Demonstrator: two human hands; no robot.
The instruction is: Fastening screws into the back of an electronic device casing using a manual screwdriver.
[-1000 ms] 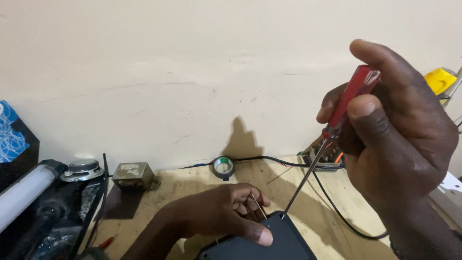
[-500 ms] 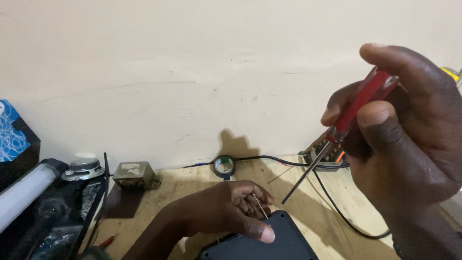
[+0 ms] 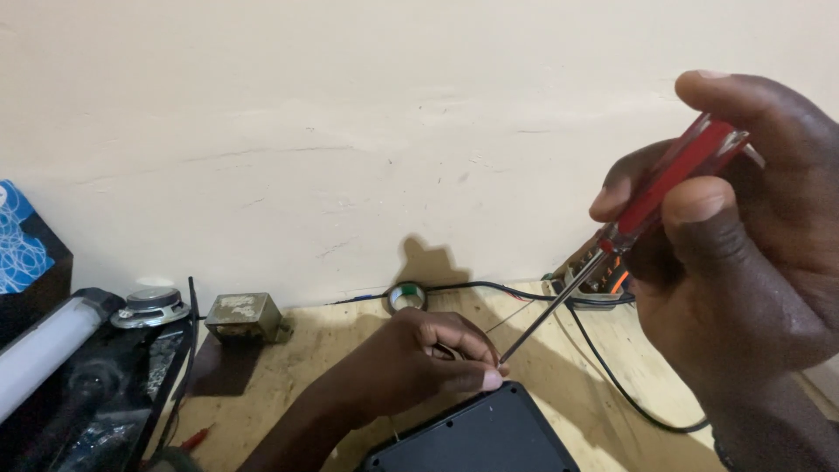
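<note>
My right hand (image 3: 743,253) is raised at the right and grips a screwdriver (image 3: 638,218) with a red see-through handle. Its metal shaft slants down to the left, the tip close to the fingertips of my left hand (image 3: 419,363). That hand rests low in the middle with its fingers curled and pinched together over something small that I cannot make out. It sits at the far edge of a black plastic case (image 3: 476,437) lying on the wooden tabletop (image 3: 288,371).
Along the cream wall lie a small speaker (image 3: 150,308), a rusty metal block (image 3: 245,316), a roll of tape (image 3: 406,295) and a black cable (image 3: 612,376). A white tube (image 3: 39,358) and a dark tray (image 3: 96,393) are at left.
The right hand with the screwdriver has shifted a little to the right and up. The shaft tip stays near the left fingertips. The left hand has barely moved.
</note>
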